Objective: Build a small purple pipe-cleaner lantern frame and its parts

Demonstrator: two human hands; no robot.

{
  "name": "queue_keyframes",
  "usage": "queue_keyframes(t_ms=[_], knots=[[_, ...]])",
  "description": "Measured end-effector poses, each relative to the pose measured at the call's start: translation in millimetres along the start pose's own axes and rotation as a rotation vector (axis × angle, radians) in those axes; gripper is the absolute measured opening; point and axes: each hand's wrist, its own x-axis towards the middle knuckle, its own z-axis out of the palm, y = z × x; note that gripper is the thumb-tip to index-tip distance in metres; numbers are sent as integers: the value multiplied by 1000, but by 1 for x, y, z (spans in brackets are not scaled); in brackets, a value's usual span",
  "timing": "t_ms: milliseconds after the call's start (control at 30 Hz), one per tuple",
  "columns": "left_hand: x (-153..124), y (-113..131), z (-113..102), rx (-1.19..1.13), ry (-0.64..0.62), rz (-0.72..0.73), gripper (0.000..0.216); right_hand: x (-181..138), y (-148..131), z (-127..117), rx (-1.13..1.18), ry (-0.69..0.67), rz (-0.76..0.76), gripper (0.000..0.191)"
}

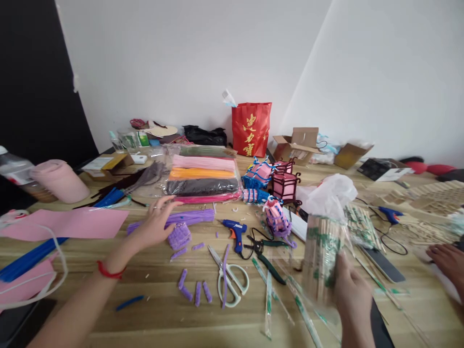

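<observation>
My right hand [352, 290] grips a plastic-wrapped pack of chopsticks [324, 256] with green print, held upright above the table and slightly blurred. My left hand [158, 220] reaches over a bundle of purple pipe cleaners [197, 216], fingers stretched out and holding nothing. Just beside it lies a small purple block [179, 235] made of pipe cleaners. Short purple pieces [197, 293] are spread in front, near white-handled scissors [232, 285]. A blue glue gun [235, 233] and dark-green-handled pliers [266, 258] lie between my hands.
Small pink lanterns [284, 186] stand at centre right. Behind are packed coloured pipe cleaners [203, 173], a red bag [251, 128] and cardboard boxes [295, 145]. Torn chopstick wrappers [268, 304] litter the front. Another person's hand [447, 261] rests at the right, near a second glue gun [390, 214].
</observation>
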Motion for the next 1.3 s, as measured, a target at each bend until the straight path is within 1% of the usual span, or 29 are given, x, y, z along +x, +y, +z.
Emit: queue_keyframes(t_ms=[33, 67, 100, 133, 167, 200, 267, 333, 367, 400, 467, 500, 533, 600, 700, 767, 833, 900, 933, 1033, 1100, 1167, 1233, 1300], knots=[[2, 18, -3, -23, 54, -9, 41, -8, -9, 9, 278, -64, 65, 49], [4, 37, -4, -78, 107, -17, 34, -17, -20, 20, 550, -190, 118, 46], [5, 58, -4, -172, 127, -18, 31, -27, -31, 33, 774, -336, 160, 42], [4, 80, -2, -303, 113, -16, 30, -38, -42, 46, 934, -425, 197, 41], [2, 101, 1, -459, 57, -29, 33, -49, -53, 58, 1047, -488, 230, 40], [-2, 120, 6, -630, -14, -72, 39, -60, -63, 70, 1117, -549, 265, 39], [-13, 150, 19, -955, -130, -252, 50, -80, -78, 88, 1196, -621, 309, 40], [-25, 165, 34, -1217, -208, -451, 53, -97, -85, 101, 1245, -668, 336, 39], [-31, 169, 40, -1283, -228, -498, 54, -104, -87, 105, 1263, -677, 340, 39], [-36, 169, 46, -1302, -259, -521, 54, -111, -87, 109, 1277, -681, 335, 39], [-44, 168, 52, -1260, -325, -530, 51, -121, -86, 114, 1292, -689, 308, 40], [-47, 166, 53, -1207, -329, -516, 49, -124, -85, 115, 1292, -698, 291, 40], [-48, 165, 53, -1144, -315, -497, 46, -127, -84, 116, 1291, -706, 273, 40], [-49, 164, 50, -999, -247, -471, 39, -131, -84, 115, 1285, -728, 246, 40], [-47, 168, 45, -837, -177, -448, 33, -132, -84, 109, 1292, -748, 231, 44], [-46, 173, 42, -797, -170, -394, 32, -130, -85, 103, 1300, -760, 233, 47], [-46, 179, 39, -796, -192, -329, 35, -127, -84, 97, 1307, -805, 229, 52], [-48, 185, 37, -845, -250, -298, 40, -121, -80, 94, 1312, -851, 216, 56], [-49, 188, 36, -892, -283, -299, 42, -118, -78, 93, 1315, -850, 209, 56], [-51, 193, 37, -1084, -359, -353, 49, -104, -68, 93, 1304, -750, 195, 49], [-49, 194, 39, -1232, -361, -426, 53, -96, -65, 94, 1301, -693, 212, 45], [-44, 193, 40, -1403, -316, -503, 54, -93, -66, 94, 1302, -665, 260, 41], [-36, 191, 41, -1537, -224, -573, 53, -93, -72, 95, 1296, -637, 318, 38], [-30, 188, 40, -1544, -109, -594, 49, -96, -79, 96, 1278, -625, 354, 39]])
